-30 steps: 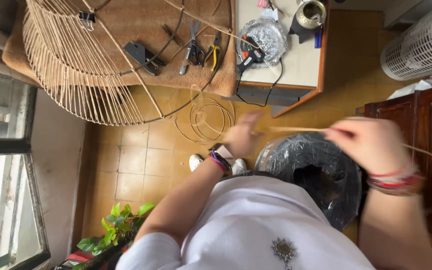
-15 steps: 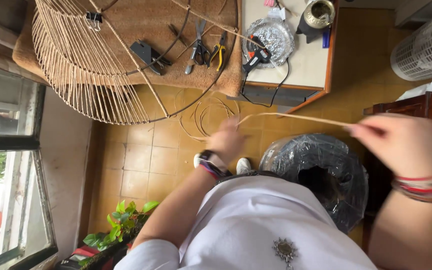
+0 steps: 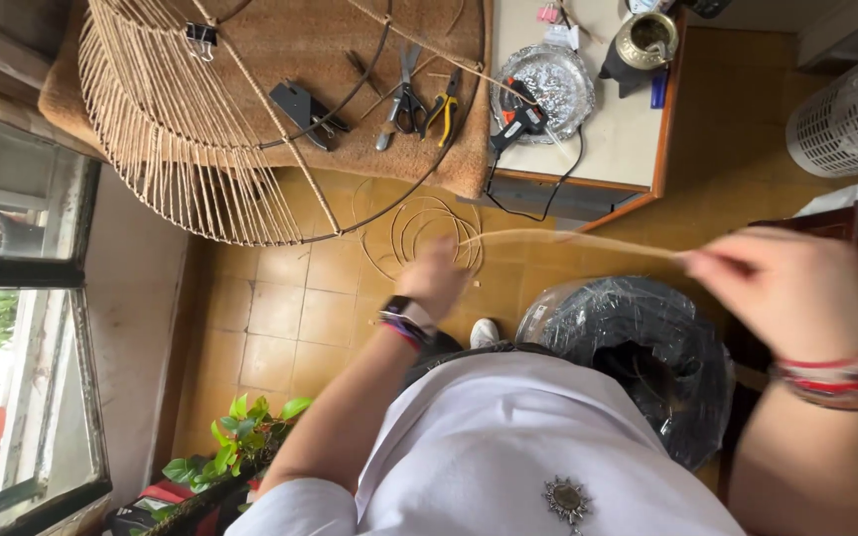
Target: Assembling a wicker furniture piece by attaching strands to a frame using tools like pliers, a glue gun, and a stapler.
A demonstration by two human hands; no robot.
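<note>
R hand (image 3: 796, 288) moved out, both pinch reed strand (image 3: 568, 238) w/ L hand (image 3: 437, 276); tiled floor (image 3: 290, 308).

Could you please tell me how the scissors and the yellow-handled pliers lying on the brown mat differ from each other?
The scissors have dark loop handles and long silver blades; the yellow-handled pliers have straight yellow grips and short dark jaws. The scissors look longer than the pliers. Both lie flat, side by side on the brown mat, untouched by either hand.

Soft daylight enters through the metal-framed glass window (image 3: 12, 328), leaving the tan tiled floor (image 3: 290, 298) beside it evenly bright with faint shadows. The right hand (image 3: 796, 288) and left hand (image 3: 439, 278), farther from that window, are motion-blurred, and straight lines bow near the edges.
</note>
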